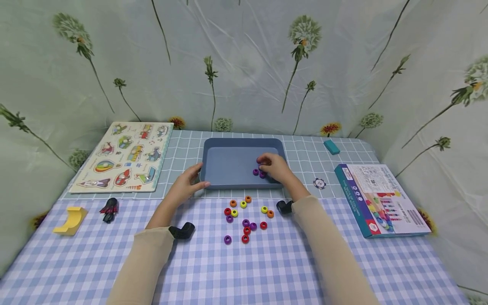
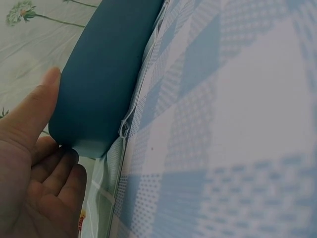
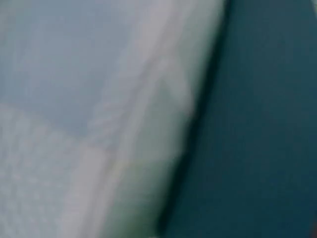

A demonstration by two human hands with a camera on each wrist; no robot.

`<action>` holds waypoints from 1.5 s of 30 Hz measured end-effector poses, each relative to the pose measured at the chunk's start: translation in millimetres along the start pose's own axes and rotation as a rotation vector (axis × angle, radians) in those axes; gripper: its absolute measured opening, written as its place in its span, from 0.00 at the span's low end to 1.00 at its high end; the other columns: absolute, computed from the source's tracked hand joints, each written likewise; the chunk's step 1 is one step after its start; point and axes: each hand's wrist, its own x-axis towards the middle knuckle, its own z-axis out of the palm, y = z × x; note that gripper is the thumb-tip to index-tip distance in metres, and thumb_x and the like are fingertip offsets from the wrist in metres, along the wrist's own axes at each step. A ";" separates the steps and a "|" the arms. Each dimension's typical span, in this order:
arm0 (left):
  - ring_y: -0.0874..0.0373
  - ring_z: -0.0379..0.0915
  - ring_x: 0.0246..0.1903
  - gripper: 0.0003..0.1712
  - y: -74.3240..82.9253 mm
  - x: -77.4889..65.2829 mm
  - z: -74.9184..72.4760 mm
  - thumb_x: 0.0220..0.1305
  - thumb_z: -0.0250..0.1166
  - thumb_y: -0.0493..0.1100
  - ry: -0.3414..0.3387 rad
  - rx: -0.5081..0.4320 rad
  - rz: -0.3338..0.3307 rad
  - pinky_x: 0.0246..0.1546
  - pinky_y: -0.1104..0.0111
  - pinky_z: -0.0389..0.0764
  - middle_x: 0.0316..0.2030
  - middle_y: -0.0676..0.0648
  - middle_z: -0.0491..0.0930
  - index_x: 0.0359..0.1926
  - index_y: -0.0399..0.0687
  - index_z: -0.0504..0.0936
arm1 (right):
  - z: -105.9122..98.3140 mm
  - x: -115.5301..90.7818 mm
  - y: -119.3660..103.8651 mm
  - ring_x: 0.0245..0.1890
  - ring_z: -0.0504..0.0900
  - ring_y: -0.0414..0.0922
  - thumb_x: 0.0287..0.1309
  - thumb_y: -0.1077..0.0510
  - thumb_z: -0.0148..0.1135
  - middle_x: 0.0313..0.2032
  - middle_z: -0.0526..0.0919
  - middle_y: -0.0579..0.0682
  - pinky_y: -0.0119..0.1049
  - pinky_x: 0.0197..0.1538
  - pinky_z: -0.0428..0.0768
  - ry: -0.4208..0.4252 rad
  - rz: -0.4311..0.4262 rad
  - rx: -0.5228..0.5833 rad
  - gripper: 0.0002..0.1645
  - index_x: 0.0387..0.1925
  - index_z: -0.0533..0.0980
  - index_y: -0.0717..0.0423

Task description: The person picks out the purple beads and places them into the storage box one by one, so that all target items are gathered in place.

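Both arms reach forward from the bottom of the head view, in long beige sleeves, with a small black wrist camera strapped on each. The left hand [image 1: 188,183] lies low with its fingers fairly straight and relaxed, thumb out forward – the wrist view shows the palm and loosely bent fingers [image 2: 54,173]. The right hand [image 1: 275,167] sits further ahead, knuckles up, fingers curled down – the right wrist view's too blurry to add anything.

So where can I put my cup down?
The checked cloth between the beads and the game box is bare, as is the stretch below the yellow block. It is crowded around the beads and blue tray.
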 end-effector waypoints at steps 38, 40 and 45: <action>0.51 0.47 0.57 0.47 -2.4 1.7 1.6 0.43 0.60 0.56 0.017 0.005 0.002 0.55 0.64 0.56 0.59 0.41 0.49 0.61 0.43 0.51 | 37.6 -127.2 -25.1 0.31 0.70 0.33 0.46 0.58 0.59 0.33 0.72 0.37 0.23 0.35 0.72 -0.421 -0.337 -0.093 0.10 0.34 0.73 0.48; 0.51 0.47 0.57 0.47 -2.8 1.9 1.8 0.43 0.60 0.56 0.016 0.004 0.004 0.55 0.65 0.56 0.59 0.41 0.49 0.61 0.43 0.51 | 35.8 -126.3 -25.7 0.30 0.70 0.34 0.45 0.59 0.59 0.32 0.73 0.38 0.23 0.33 0.73 -0.400 -0.349 -0.074 0.10 0.34 0.73 0.50; 0.52 0.47 0.57 0.47 -3.3 2.0 1.7 0.43 0.60 0.57 0.011 0.001 0.005 0.55 0.65 0.56 0.59 0.42 0.49 0.61 0.43 0.51 | 24.3 -116.1 -31.3 0.29 0.71 0.35 0.44 0.63 0.59 0.31 0.73 0.40 0.26 0.32 0.74 -0.307 -0.350 0.020 0.11 0.35 0.73 0.55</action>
